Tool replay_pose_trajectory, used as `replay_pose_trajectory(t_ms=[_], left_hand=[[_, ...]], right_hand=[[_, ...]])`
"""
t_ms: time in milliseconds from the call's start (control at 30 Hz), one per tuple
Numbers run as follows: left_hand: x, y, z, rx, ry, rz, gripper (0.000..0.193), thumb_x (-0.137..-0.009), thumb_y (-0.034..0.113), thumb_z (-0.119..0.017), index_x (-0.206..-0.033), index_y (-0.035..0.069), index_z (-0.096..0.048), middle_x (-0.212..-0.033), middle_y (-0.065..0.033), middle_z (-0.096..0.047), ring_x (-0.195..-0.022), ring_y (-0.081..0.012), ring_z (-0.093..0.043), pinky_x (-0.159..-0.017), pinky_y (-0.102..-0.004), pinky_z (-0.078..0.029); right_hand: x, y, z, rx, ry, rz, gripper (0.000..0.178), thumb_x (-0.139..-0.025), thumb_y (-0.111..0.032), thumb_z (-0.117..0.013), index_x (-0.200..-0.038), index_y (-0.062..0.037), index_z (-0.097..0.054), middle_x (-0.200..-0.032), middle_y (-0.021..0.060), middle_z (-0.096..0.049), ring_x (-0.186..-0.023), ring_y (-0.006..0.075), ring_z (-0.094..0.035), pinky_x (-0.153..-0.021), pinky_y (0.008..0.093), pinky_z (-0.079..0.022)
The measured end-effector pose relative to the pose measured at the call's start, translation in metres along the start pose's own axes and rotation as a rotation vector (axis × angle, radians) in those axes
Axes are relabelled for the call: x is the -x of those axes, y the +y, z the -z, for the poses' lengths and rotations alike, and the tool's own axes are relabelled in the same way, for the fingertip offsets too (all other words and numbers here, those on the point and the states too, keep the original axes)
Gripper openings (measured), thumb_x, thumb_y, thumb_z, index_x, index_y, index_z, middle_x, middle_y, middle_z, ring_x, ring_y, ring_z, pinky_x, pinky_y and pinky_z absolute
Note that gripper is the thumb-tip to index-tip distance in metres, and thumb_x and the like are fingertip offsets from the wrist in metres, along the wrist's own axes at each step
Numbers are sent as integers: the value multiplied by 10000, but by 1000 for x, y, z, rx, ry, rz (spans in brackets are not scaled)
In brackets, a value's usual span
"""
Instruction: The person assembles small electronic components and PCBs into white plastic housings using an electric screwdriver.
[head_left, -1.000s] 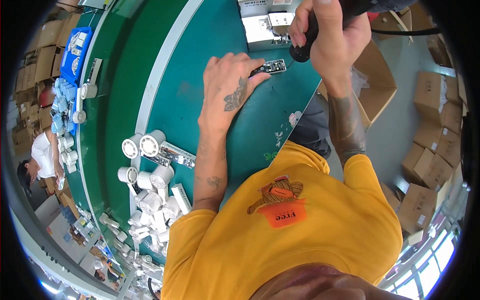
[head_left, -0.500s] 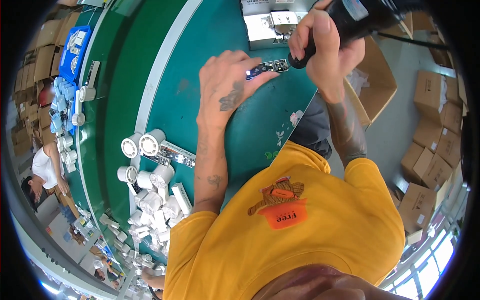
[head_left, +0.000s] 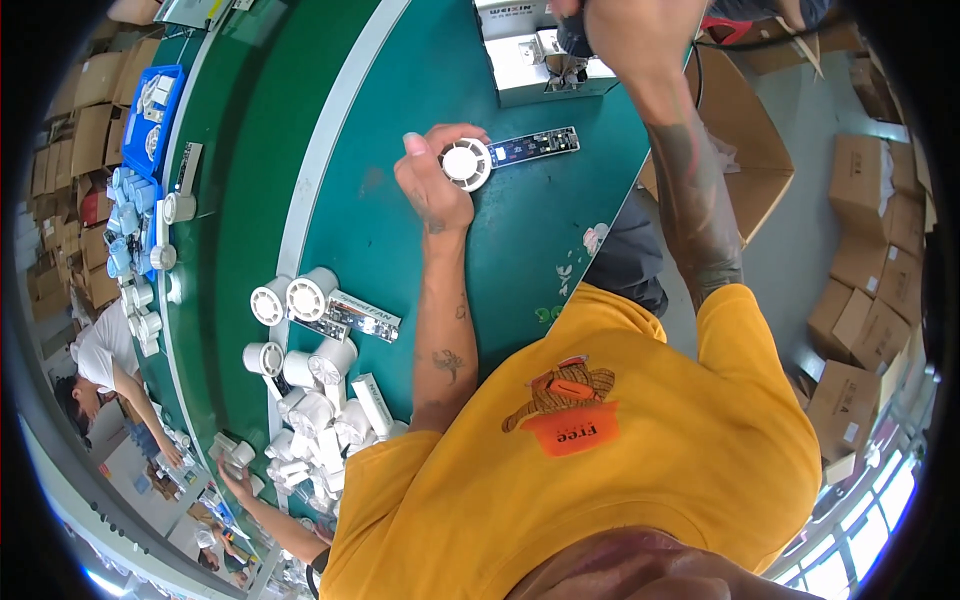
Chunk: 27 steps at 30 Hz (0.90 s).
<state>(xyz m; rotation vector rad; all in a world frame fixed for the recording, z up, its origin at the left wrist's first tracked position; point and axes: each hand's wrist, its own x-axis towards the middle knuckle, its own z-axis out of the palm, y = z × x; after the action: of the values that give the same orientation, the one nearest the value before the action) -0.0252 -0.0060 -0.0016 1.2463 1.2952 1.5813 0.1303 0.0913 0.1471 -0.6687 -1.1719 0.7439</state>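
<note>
My left hand [head_left: 437, 185] is closed round the white slotted round head of a handheld fan [head_left: 466, 165]. From that head a narrow open handle with a dark circuit board [head_left: 537, 147] stretches right across the green bench. My right hand [head_left: 645, 38], partly cut off by the top edge, grips a black power screwdriver [head_left: 574, 38]. The screwdriver's dark nose is over a white box-shaped screw feeder [head_left: 552, 75] with metal parts in its opening. The tip itself is hard to make out.
Several white fan bodies [head_left: 325, 400] lie piled beside my left arm, two with boards exposed. Left of the bench edge runs a green conveyor [head_left: 235, 200], with a blue tray [head_left: 152, 120] beyond. A cardboard box [head_left: 755, 150] stands at right. Co-workers' arms [head_left: 270, 515] reach in at lower left.
My right hand has lifted the screwdriver from the board up to the screw feeder. My left hand has shifted from the board to the fan's round head. A co-worker's arm now reaches over the conveyor.
</note>
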Motion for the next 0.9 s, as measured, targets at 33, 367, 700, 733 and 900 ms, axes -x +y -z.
replay_pose_trajectory(t_ms=[33, 367, 700, 733, 900], left_hand=[[0, -1, 0, -27, 0, -22, 753, -1120, 385, -210, -809, -54, -737, -753, -131, -715, -678, -208, -669, -668, -312, -523], [1, 6, 0, -14, -16, 84, 742, -1121, 376, -215, -820, -59, -736, -764, -122, -717, -689, -187, -659, -672, -298, -513], [0, 9, 1, -29, -21, 79, 743, -1121, 382, -218, -819, -56, -736, -755, -113, -711, -683, -187, -657, -676, -296, -514], [-1, 10, 2, -19, -19, 89, 745, -1122, 384, -217, -817, -55, -736, -754, -113, -710, -682, -187, -657, -675, -297, -513], [0, 7, 1, -12, -30, 78, 739, -1123, 376, -215, -812, -49, -734, -744, -116, -706, -678, -186, -657, -669, -300, -514]], right_hand=[[-2, 2, -1, 52, -18, -10, 236, -1026, -234, -684, -982, -24, -585, -585, -2, -554, -420, 67, -484, -404, 231, -372], [29, -5, 16, 65, 33, -220, 266, -1051, -252, -637, -925, -22, -589, -562, 14, -555, -411, 90, -502, -400, 237, -376], [52, 6, 28, 139, -63, -167, 280, -1049, -228, -621, -869, -20, -571, -567, 19, -553, -441, 91, -514, -423, 251, -409], [56, 6, 28, 93, -16, -129, 287, -1045, -233, -624, -872, -10, -574, -572, 28, -557, -450, 98, -519, -429, 253, -412], [66, 2, 32, 5, 9, 14, 342, -1028, -287, -637, -994, 44, -559, -622, 55, -573, -461, 120, -523, -435, 261, -416]])
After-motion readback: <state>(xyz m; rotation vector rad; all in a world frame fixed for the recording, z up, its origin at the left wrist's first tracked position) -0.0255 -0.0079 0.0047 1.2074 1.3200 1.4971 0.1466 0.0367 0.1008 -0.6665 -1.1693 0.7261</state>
